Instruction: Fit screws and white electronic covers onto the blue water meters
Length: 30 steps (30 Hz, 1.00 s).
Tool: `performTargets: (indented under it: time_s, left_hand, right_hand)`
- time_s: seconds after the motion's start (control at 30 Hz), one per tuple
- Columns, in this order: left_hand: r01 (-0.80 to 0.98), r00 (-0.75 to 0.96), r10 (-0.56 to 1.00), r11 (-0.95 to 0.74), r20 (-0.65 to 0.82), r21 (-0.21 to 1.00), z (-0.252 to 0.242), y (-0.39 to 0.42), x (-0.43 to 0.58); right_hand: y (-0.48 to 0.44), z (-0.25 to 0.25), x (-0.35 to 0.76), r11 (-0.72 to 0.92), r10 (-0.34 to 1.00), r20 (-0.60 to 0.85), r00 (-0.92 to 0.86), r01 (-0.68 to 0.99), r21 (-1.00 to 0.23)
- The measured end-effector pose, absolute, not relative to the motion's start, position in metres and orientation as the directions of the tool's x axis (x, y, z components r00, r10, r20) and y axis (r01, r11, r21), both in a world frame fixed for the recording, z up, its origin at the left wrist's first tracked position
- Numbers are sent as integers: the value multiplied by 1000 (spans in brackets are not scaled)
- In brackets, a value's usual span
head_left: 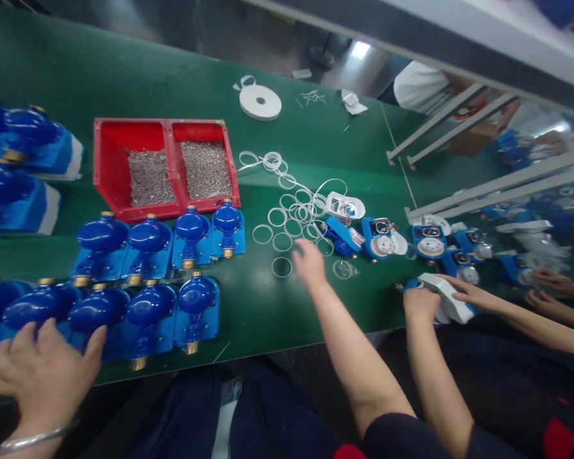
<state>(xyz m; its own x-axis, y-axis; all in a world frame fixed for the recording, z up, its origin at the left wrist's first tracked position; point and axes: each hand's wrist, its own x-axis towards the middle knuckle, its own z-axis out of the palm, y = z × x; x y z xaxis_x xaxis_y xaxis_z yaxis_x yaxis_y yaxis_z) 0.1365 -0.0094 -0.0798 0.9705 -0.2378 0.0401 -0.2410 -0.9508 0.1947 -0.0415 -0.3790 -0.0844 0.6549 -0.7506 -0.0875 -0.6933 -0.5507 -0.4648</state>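
My left hand (48, 366) is spread open over the near row of blue water meters (98, 309), its fingertips at their rounded bodies; whether it presses on them I cannot tell. Brass fittings stick out from the meters' ends. Over the green table, my right hand (310, 261) reaches to the lower edge of a loose pile of clear plastic rings (293, 227). Its thumb and forefinger look apart, slightly blurred, with nothing visible between them. One single ring (282, 267) lies just left of that hand. A second row of meters (150, 242) sits behind the near one.
A red two-part bin (169, 169) of small metal screws or pins stands behind the meters. Farther back lies a white tape roll (260, 102). At right, a co-worker's hands (423, 303) hold a white-and-blue casing (452, 299), near opened meters (381, 239). Metal shelf bars cross the upper right.
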Motion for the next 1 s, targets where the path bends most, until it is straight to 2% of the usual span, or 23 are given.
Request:
performTargets:
  time_s: [0.1, 0.17, 0.23, 0.3, 0.4, 0.5, 0.6, 0.7, 0.77, 0.87, 1.0]
  left_hand:
    - [-397, 907, -325, -873, 268, 284, -81, -38, 109]
    - [-490, 867, -420, -816, 268, 305, -88, -65, 84]
    - [-554, 832, -510, -745, 217, 372, -98, -99, 55]
    - [-564, 785, -612, -645, 95, 516, -110, -140, 24]
    - [-435, 684, -724, -502, -88, 747, -127, -213, -15]
    - [-322, 604, -777, -438, -174, 839, -135, -289, -39]
    - [-230, 631, -724, -519, -280, 823, -135, -351, -48]
    - [-175, 709, -610, -638, -353, 750, -132, -389, -49]
    - [-137, 757, -525, -710, -389, 691, -130, -402, -49]
    - [-99, 768, -457, -777, -448, 622, -131, -409, -47]
    - [-113, 785, -454, -774, -421, 624, -138, -406, -35]
  right_hand:
    - [-476, -78, -74, -462, -877, 20, 480, -831, -309]
    - [-520, -83, -90, -445, -888, -11, 459, -866, -228]
    - [-541, -93, -98, -465, -875, -65, 480, -870, -165]
    - [-541, -101, -101, -494, -858, -94, 505, -862, -113]
    - [-514, -107, -103, -534, -836, -111, 537, -843, -61]
    - [-484, -104, -112, -593, -789, -151, 596, -802, -66]
    - [-486, -98, -123, -641, -743, -134, 656, -755, -141]
    - [-530, -95, -124, -646, -756, 48, 652, -734, -210]
    - [-568, -101, -114, -681, -727, 105, 678, -695, -230]
    - [-609, -123, -94, -717, -678, 38, 734, -650, -252]
    - [-623, -151, -89, -659, -723, -48, 689, -709, -250]
